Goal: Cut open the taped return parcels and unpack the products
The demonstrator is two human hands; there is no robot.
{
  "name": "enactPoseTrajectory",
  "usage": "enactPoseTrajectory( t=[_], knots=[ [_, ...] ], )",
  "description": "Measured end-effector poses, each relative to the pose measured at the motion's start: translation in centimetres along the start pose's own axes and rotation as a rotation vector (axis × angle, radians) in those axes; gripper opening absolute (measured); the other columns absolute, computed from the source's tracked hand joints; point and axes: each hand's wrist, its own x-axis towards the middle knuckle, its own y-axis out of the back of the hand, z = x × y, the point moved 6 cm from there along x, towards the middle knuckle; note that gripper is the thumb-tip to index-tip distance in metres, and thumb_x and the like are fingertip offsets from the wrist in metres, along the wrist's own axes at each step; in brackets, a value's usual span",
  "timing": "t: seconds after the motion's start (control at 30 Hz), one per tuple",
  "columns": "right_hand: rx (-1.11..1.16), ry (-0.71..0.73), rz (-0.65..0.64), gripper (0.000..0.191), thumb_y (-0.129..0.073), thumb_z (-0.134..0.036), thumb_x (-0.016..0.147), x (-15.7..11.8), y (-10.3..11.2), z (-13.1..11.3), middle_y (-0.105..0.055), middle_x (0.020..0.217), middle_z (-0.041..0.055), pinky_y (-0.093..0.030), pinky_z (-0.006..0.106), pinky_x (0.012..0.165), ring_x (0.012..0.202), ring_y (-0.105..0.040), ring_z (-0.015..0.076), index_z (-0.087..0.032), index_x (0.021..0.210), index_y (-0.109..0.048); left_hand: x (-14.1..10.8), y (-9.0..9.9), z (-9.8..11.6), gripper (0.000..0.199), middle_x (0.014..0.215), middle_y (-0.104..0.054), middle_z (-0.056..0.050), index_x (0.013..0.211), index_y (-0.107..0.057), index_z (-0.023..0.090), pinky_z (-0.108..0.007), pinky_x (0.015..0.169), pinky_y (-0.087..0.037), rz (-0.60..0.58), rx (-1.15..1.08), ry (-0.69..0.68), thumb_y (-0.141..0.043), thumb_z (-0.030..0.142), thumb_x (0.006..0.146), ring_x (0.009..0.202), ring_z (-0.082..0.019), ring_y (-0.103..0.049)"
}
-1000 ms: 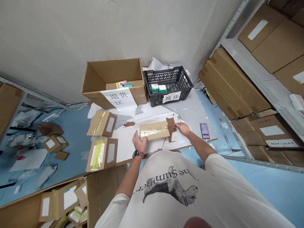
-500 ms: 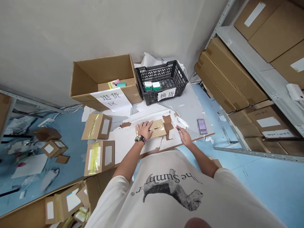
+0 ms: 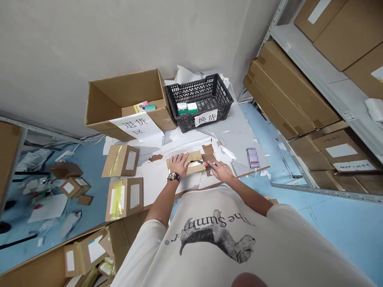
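A flat cardboard box with shiny tape along its middle lies on the table in front of me. My left hand rests on its left part, fingers spread flat over the top. Wrapped in my right hand is a box cutter with a red and black handle. Its blade end points left, at the right end of the taped seam. A dark gap shows along the seam between the hands. Whether the blade touches the tape is too small to tell.
Two taped boxes stand at the left. Behind are a large open carton and a black plastic crate, each with a paper sign. A phone lies at the right. Shelves with cartons line the right side.
My right hand has moved left with the box cutter, from beside the box to its right end. The left hand stays on the box. The view has shifted slightly.
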Motion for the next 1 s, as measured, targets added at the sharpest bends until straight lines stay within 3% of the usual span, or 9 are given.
enactPoseTrajectory(
  t=[0.17, 0.37, 0.6, 0.8, 1.0],
  knots=[
    [-0.013, -0.053, 0.006, 0.064, -0.032, -0.038, 0.122, 1.3, -0.1, -0.8, -0.063, 0.155, 0.019, -0.055, 0.039, 0.104, 0.132, -0.064, 0.0332, -0.031, 0.185, -0.034, -0.2, -0.1, 0.0, 0.06, 0.153, -0.072, -0.018, 0.153, -0.078, 0.03, -0.064, 0.141, -0.014, -0.001, -0.007, 0.025, -0.058, 0.062, 0.106, 0.147, -0.045, -0.055],
    [-0.034, -0.021, -0.007, 0.066, -0.035, -0.037, 0.12, 1.2, -0.2, 0.9, -0.061, 0.157, 0.0188, -0.049, 0.047, 0.112, 0.131, -0.06, 0.037, -0.039, 0.186, -0.031, -0.6, -0.3, 0.0, 0.061, 0.155, -0.072, -0.017, 0.156, -0.076, 0.031, -0.063, 0.141, -0.017, 0.003, 0.033, 0.015, -0.058, 0.063, 0.107, 0.149, -0.044, -0.053],
    [-0.043, -0.037, 0.0, 0.064, -0.032, -0.039, 0.121, 0.3, -0.7, 1.9, -0.066, 0.152, 0.0174, -0.053, 0.042, 0.104, 0.124, -0.064, 0.0341, -0.036, 0.185, -0.034, -0.9, -0.2, 0.3, 0.058, 0.154, -0.072, -0.016, 0.157, -0.076, 0.032, -0.062, 0.139, -0.021, -0.003, 0.055, 0.001, -0.06, 0.058, 0.108, 0.147, -0.044, -0.055],
    [0.025, -0.128, -0.004, 0.065, -0.038, -0.039, 0.12, 0.4, -0.4, 0.0, -0.066, 0.156, 0.0182, -0.057, 0.039, 0.101, 0.123, -0.073, 0.0317, -0.033, 0.185, -0.034, -0.2, 0.0, 0.2, 0.058, 0.152, -0.073, -0.018, 0.155, -0.077, 0.03, -0.061, 0.139, -0.022, 0.002, 0.036, 0.011, -0.056, 0.059, 0.109, 0.146, -0.043, -0.056],
    [0.074, -0.131, -0.026, 0.062, -0.045, -0.041, 0.119, 2.3, 1.7, -1.8, -0.07, 0.15, 0.0191, -0.06, 0.039, 0.096, 0.117, -0.077, 0.0317, -0.028, 0.18, -0.044, -0.1, 0.1, 0.1, 0.058, 0.149, -0.074, -0.018, 0.152, -0.079, 0.031, -0.061, 0.136, -0.027, 0.031, 0.005, -0.005, -0.059, 0.061, 0.107, 0.143, -0.044, -0.059]
  ],
)
